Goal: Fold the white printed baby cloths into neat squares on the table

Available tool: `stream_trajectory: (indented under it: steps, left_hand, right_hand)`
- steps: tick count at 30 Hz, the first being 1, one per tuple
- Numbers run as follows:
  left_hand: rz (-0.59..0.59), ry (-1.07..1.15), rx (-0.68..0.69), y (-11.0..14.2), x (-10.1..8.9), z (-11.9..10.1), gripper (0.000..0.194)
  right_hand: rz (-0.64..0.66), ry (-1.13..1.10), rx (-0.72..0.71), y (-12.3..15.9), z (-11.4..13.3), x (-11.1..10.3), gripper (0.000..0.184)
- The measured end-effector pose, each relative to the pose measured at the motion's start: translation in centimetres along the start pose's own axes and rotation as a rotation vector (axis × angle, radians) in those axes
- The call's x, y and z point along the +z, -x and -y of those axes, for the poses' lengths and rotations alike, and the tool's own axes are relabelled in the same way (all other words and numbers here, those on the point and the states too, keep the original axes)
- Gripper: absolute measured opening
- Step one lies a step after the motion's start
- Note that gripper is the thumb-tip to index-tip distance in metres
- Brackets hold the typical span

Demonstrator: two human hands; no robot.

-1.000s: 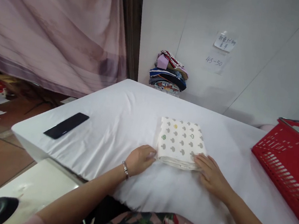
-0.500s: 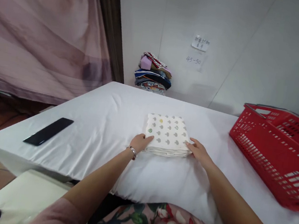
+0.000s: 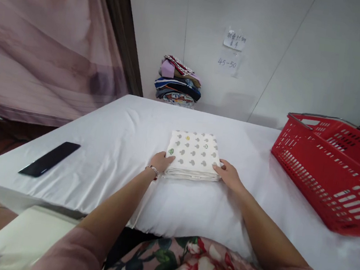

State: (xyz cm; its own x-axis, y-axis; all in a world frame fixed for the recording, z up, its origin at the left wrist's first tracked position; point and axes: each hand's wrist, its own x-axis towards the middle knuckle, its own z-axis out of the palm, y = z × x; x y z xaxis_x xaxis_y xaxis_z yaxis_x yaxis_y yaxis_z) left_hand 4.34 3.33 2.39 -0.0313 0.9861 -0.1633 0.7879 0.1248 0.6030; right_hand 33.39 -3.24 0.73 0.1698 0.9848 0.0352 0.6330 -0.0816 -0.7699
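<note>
A folded cream cloth (image 3: 193, 153) printed with small grey shapes lies on the white-covered table (image 3: 125, 145). My left hand (image 3: 161, 162) grips its near left corner, thumb on top and fingers curled under the edge. My right hand (image 3: 228, 175) grips the near right corner the same way. A bracelet shows on my left wrist.
A red plastic basket (image 3: 324, 167) stands at the right of the table. A black phone (image 3: 48, 164) lies near the left edge. A pile of folded clothes (image 3: 177, 81) sits against the back wall under paper notes (image 3: 234, 40). A pink curtain (image 3: 40, 37) hangs at left.
Both hands have gone from resting beside the folded cloth to clasping its near corners. The view has swung right, so more of the red basket shows.
</note>
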Motion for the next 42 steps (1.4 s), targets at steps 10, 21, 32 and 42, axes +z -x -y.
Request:
stream_trajectory:
  steps: [10,21,32,42]
  left_hand:
    - [-0.403,0.199,0.561,4.8,0.6,2.5,0.030]
    - [-0.253,-0.196,0.826,5.3,0.3,2.8,0.023]
    - [-0.225,-0.402,0.909,5.3,-0.3,1.4,0.019]
    - [-0.146,-0.393,0.920,5.2,-0.2,1.8,0.025]
  right_hand:
    - [-0.242,0.209,-0.629,2.0,1.4,0.1,0.029]
    - [0.065,0.349,-0.792,1.9,2.3,1.4,0.023]
    - [-0.055,0.385,-0.819,2.0,2.4,2.1,0.027]
    - [0.046,0.408,-0.856,2.3,2.5,1.7,0.026]
